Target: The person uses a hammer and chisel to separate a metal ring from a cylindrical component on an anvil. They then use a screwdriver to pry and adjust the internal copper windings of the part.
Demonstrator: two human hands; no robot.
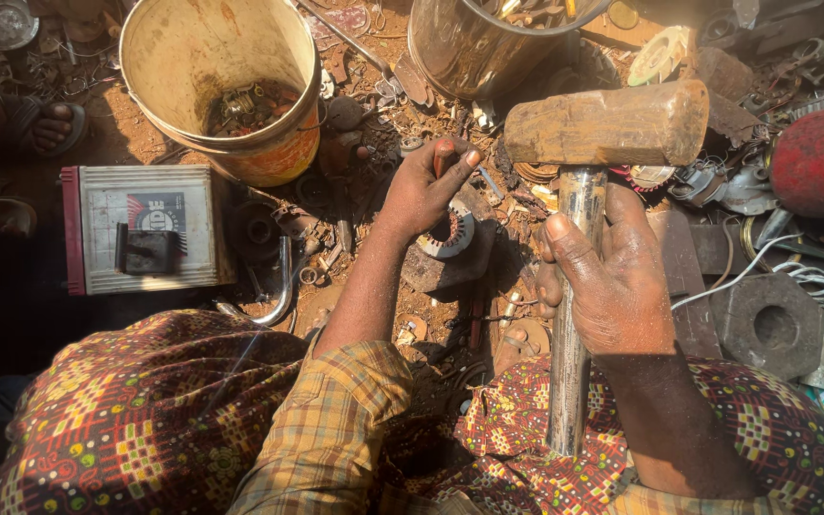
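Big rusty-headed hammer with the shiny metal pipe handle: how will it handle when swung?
Probably top-heavy: the rusty block-headed hammer has a thick head on a thin tube. The polished pipe handle may be slippery; the right hand grips it close under the head. Likely stiff, no visible flex.

The right hand (pixel 607 277) grips the hammer (pixel 584 191) by its handle, head above the fist. Left of that grip, the left hand (pixel 426 186) holds a chisel (pixel 442 153) upright on the ringed stator (pixel 450 234), which sits on a block (pixel 445 272). Farther left lie a bucket (pixel 221 86) and a battery (pixel 145 229); behind, a metal drum (pixel 474 43)
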